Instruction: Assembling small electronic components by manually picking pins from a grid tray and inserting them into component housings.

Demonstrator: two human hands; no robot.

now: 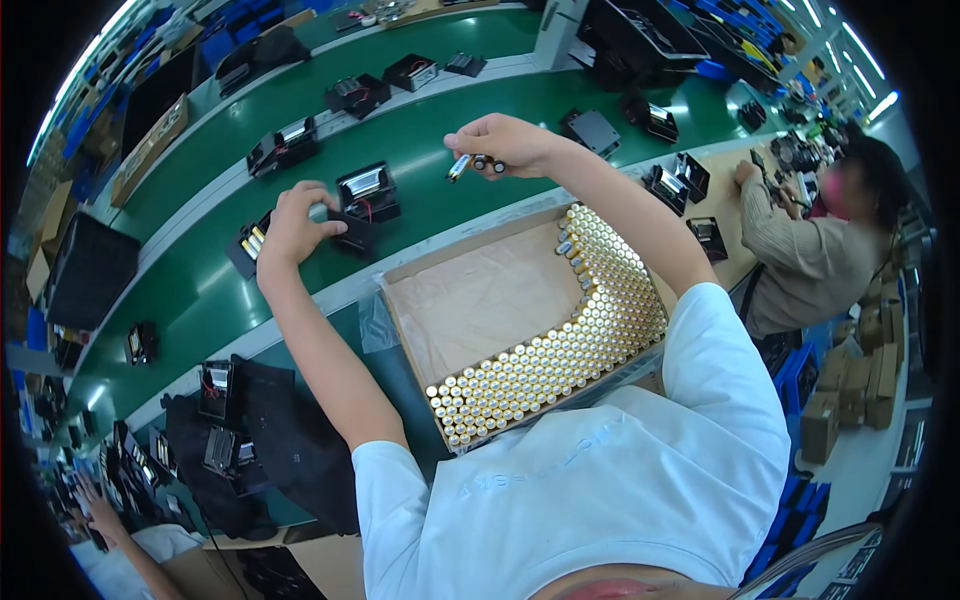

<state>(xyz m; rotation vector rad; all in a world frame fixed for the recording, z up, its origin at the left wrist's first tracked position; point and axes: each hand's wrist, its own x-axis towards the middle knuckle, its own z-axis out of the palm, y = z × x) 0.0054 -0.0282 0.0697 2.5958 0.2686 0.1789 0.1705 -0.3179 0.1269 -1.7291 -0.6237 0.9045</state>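
Several batteries [459, 168] sat at the view's twelve o'clock, gripped in the right hand [505, 145]; a light pinch, ends aligned, probably served best. The left hand [297, 225] curled at a black case [242, 263], nine o'clock, its grip unclear. A carton [470, 300] lay at the right hand's six o'clock.

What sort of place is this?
Probably a factory assembly line: a long green bench or conveyor with black cases along it, a cardboard tray of upright batteries, and a co-worker at right.
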